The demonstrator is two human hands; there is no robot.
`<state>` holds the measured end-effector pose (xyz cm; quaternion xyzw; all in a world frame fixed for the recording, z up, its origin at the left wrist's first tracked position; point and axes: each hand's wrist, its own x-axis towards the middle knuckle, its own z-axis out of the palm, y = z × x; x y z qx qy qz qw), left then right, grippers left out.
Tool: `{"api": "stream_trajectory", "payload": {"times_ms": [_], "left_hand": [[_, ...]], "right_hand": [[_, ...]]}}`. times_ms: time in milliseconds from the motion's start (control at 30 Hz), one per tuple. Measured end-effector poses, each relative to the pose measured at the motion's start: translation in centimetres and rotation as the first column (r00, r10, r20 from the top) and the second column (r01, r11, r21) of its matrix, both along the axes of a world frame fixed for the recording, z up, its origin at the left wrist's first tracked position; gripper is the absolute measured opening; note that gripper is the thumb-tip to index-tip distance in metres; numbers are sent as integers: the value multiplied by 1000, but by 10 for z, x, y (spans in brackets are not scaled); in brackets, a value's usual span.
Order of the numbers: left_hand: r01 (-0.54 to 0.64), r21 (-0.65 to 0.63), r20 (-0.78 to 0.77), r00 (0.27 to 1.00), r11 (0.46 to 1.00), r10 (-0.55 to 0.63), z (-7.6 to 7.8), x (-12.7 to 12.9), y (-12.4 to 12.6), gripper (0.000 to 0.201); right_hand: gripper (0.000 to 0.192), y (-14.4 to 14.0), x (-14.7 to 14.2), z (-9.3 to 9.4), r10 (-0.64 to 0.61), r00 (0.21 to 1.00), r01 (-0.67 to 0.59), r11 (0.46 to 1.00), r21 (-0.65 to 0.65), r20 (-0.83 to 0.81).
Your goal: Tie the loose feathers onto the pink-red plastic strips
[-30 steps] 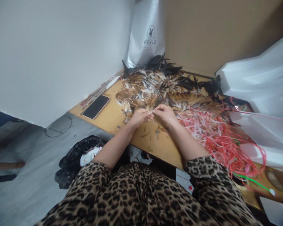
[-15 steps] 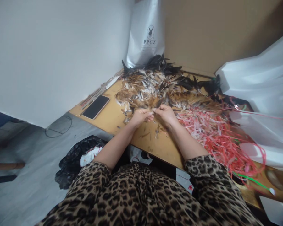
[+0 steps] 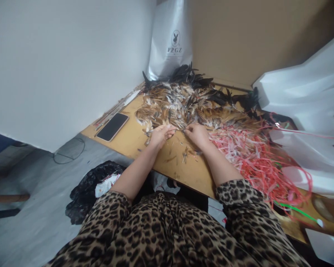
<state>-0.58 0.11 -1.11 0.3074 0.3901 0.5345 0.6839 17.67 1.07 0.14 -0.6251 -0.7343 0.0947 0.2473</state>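
My left hand (image 3: pixel 160 135) is closed in a pinch at the near edge of a wide heap of feathers (image 3: pixel 175 98). A brown feather (image 3: pixel 166 115) stands up from its fingertips. A short gap to the right, my right hand (image 3: pixel 197 134) is also closed, thumb against finger, on what looks like the thin dark end of a feather. The heap is brown and white in front, with long black feathers (image 3: pixel 187 74) at the back. Loose feather bits (image 3: pixel 184 154) lie on the yellowish table (image 3: pixel 180 168) below my hands.
Left on the table lies a phone (image 3: pixel 113 127). Pink and red plastic strands (image 3: pixel 256 159) are tangled at the right, before white bags (image 3: pixel 300 89). Another white bag (image 3: pixel 169 40) stands behind the feathers. A black plastic bag (image 3: pixel 91 185) is on the floor.
My hands have drawn apart; their fingertips were together half a second ago. A brown feather now shows upright above my left fingers.
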Motion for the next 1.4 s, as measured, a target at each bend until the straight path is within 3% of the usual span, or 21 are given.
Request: {"api": "stream_trajectory", "payload": {"times_ms": [167,267,333,400,500,600,700,1200,1400], "left_hand": [[16,30,35,999,999,-18,-6,0,2,18],[21,38,49,999,999,-23,-5,0,1,18],[30,25,44,999,999,-31,-2,0,0,18],[39,1,28,999,999,-39,0,0,-1,17],[61,-10,17,998,998,-61,1,0,-2,16],[102,17,22,995,995,-102,0,1,-3,17],[139,33,-7,990,990,-139,0,2,-4,20],[253,42,-63,966,967,-250,2,5,-8,19],[253,39,-78,965,967,-249,2,5,-8,18]], "right_hand": [[16,-3,-4,0,-40,991,51,995,-89,124],[14,-2,-1,2,-7,1000,5,993,-119,-13],[13,-1,1,4,12,975,-49,985,-163,-220],[14,0,2,8,-23,880,-99,968,-231,-474],[21,-2,0,15,-97,656,-216,926,-309,-748],[24,-5,-4,20,-126,498,-336,884,-325,-858],[26,-8,-9,22,-134,423,-353,887,-299,-896],[24,-12,-28,6,31,646,-176,978,-109,-762],[23,-12,-29,6,36,661,-186,976,-117,-749]]}}
